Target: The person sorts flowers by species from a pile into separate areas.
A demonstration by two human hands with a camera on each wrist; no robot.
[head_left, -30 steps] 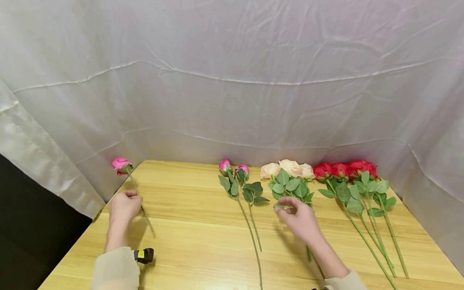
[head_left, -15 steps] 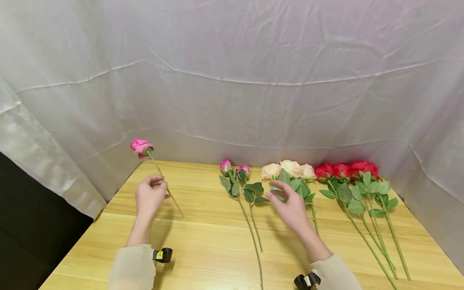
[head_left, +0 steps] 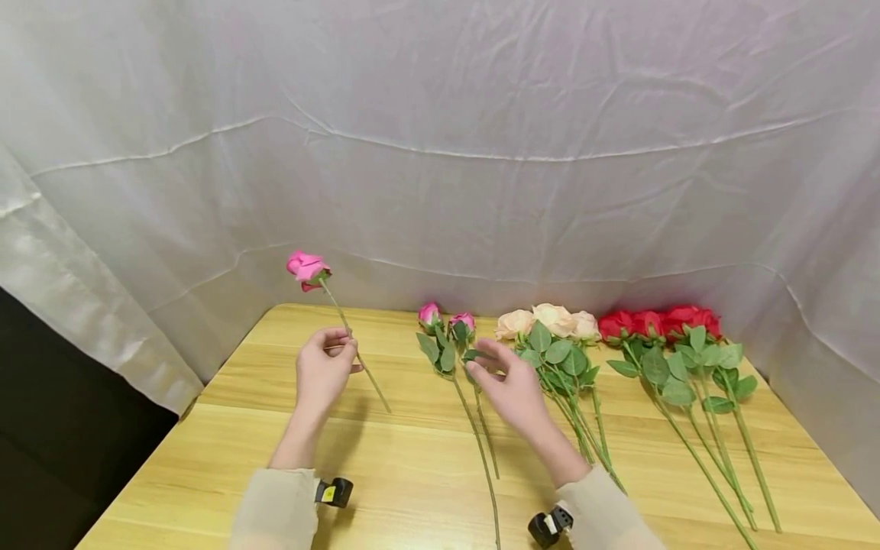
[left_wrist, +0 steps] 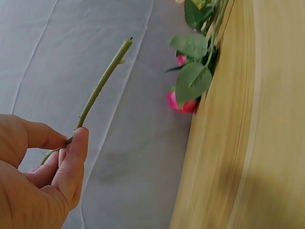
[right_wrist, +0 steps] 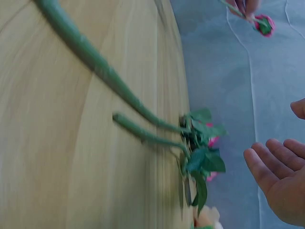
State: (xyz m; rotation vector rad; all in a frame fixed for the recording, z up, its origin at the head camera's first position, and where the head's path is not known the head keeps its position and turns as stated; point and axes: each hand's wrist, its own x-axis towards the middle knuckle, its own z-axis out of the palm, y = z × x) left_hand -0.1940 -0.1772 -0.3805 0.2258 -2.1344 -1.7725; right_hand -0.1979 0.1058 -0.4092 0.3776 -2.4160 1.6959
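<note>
A single pink rose [head_left: 307, 267] is raised over the left half of the table, its bare stem slanting down to the right. My left hand [head_left: 326, 367] pinches that stem between thumb and fingers, and the cut end of the stem [left_wrist: 107, 74] points up in the left wrist view. My right hand [head_left: 507, 382] hovers with loosely bent fingers and thumb apart, holding nothing. It overlaps the leaves of one of two pink roses [head_left: 429, 315] lying on the table. In the right wrist view, my right hand [right_wrist: 281, 176] shows spread fingers.
Cream roses [head_left: 552, 319] lie to the right of the pink pair, stems toward me. Several red roses [head_left: 687, 321] lie farther right. The wooden table [head_left: 406, 473] ends at a grey curtain [head_left: 440, 191] behind.
My left hand has lifted the pink rose and carried it right, toward the middle. My right hand has moved left from the cream roses to the pink pair.
</note>
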